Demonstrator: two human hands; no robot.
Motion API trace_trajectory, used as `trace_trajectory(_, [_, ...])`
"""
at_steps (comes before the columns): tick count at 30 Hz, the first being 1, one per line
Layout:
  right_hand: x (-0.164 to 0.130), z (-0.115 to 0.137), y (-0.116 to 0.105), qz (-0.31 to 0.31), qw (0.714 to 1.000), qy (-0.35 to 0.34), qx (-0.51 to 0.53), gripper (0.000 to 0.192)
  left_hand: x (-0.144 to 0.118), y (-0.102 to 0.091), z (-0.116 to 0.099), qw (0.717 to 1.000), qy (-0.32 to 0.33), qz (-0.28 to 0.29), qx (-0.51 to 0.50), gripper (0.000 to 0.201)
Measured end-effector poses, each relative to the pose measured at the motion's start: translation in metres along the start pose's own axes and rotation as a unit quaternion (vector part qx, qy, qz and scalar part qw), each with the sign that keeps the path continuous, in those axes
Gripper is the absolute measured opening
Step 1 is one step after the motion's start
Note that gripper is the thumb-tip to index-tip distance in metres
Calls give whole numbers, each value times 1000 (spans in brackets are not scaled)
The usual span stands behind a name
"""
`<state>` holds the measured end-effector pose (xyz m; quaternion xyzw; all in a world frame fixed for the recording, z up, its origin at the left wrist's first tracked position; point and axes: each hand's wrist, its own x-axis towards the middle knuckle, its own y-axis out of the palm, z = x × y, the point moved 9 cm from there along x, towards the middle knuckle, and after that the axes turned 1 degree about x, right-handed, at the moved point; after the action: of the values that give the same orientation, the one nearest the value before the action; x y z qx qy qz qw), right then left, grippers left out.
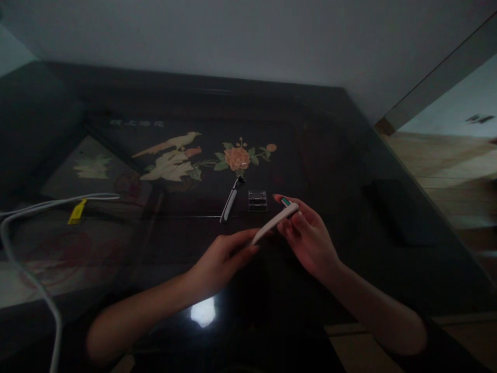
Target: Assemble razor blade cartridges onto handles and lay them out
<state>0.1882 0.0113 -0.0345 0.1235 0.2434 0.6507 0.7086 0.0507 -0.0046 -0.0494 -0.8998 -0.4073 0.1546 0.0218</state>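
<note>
A white-handled razor (274, 224) is held between both hands above the dark table, slanting up to the right. My left hand (219, 259) pinches the lower end of its handle. At the upper end, my right hand (308, 233) has its fingers round the razor's head, where a green-and-dark blade cartridge (286, 201) shows. The fingers partly hide how cartridge and handle meet. Just beyond my hands lies a second razor (230, 201), white and black, with its head pointing away. Beside it sits a small clear plastic case (258, 200) with dark contents.
The glossy dark table (330, 155) bears a flower-and-bird picture (236, 157). A white cable (31, 280) with a yellow tag (77, 212) runs along the left. A dark flat object (402, 212) lies at the right. A pale wall (217, 41) borders the far edge.
</note>
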Motion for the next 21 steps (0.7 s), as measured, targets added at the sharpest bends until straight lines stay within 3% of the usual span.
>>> trace_trajectory(11, [-2, 0, 5, 31, 999, -13, 5, 36, 5, -15, 2, 999, -1, -47, 11, 46])
trace_trajectory(21, [-1, 1, 0, 6, 1000, -13, -7, 40, 2, -3, 2, 1000, 2, -12, -11, 47])
